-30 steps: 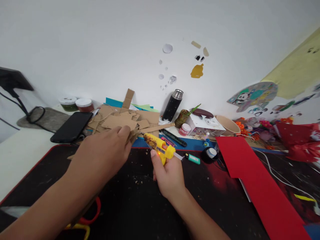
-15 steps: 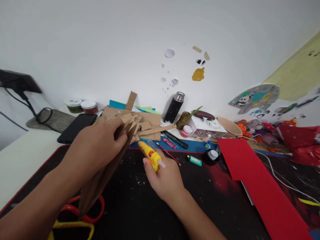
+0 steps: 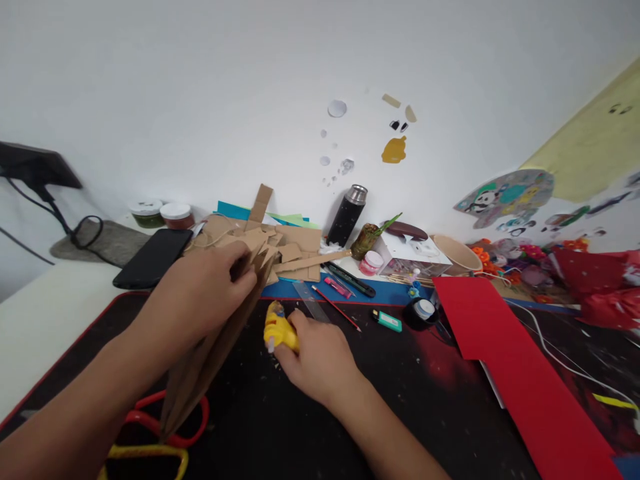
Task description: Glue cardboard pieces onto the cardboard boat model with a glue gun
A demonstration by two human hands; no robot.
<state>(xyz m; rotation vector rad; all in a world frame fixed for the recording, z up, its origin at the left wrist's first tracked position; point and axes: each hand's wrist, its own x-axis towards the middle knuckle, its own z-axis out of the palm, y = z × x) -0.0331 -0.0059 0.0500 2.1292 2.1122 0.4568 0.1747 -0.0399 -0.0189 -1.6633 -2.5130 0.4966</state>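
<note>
My left hand is closed on the upper edge of a folded piece of cardboard, which stands tilted over the dark mat. In my right hand is a yellow hot glue gun, with a pale glue stick poking out of its back end toward me. The glue gun is just right of the cardboard, and I cannot tell whether its nozzle touches anything. Red-handled scissors lie partly behind the cardboard's lower end. A yellow handle shows below them, near my left forearm.
Cardboard scraps are heaped behind my hands. A clear ruler, a red pencil, a box cutter and a green lighter lie to the right. A black thermos stands at the wall. Red card covers the right side.
My right hand has moved the glue gun left and turned it, so its back end now points down toward me. The clear ruler has come into view. My left hand stays on the cardboard.
</note>
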